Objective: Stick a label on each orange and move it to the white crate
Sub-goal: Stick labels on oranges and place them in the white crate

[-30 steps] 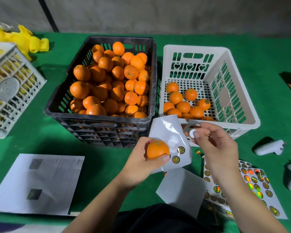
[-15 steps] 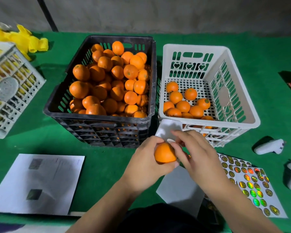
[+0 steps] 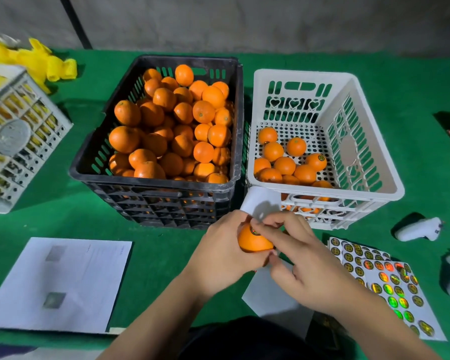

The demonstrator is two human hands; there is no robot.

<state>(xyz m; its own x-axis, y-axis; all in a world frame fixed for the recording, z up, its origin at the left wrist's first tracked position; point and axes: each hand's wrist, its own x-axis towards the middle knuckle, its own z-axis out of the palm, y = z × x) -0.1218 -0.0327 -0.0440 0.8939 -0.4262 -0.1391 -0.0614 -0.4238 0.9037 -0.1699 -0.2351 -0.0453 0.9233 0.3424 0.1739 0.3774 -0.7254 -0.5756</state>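
Left hand: your left hand (image 3: 218, 252) cups the orange (image 3: 252, 241) from the left and below, fingers curled round it, in front of the gap between the two crates.
Right hand: your right hand (image 3: 300, 263) comes in from the right, its fingertips (image 3: 256, 228) pressing on the top of that orange, where a round label (image 3: 253, 230) shows; the thumb reaches under the fruit.
Orange: bright, smooth and evenly coloured, with the dark-rimmed label on its upper side, partly hidden by your fingers.
Far left: a pale grid crate (image 3: 16, 141) lies tilted, with yellow netting (image 3: 37, 61) behind it.
Paper: a white printed sheet (image 3: 57, 284) lies flat on the green table (image 3: 63, 216) near your left forearm.
Black crate: the black crate (image 3: 153, 198) is heaped with oranges that show no labels.
White sheet: a curled white backing sheet (image 3: 260, 201) stands up just behind your hands, against the near corner of the white crate.
White crate: the white crate (image 3: 372, 178), touching the black one, holds about a dozen oranges along its near-left floor; one of them (image 3: 316, 161) shows a round dark label.
Stickers: sheets of round shiny stickers (image 3: 390, 284) lie beside your right wrist.
Far right: a small white object (image 3: 418, 229) rests on the table; what it is you cannot tell.
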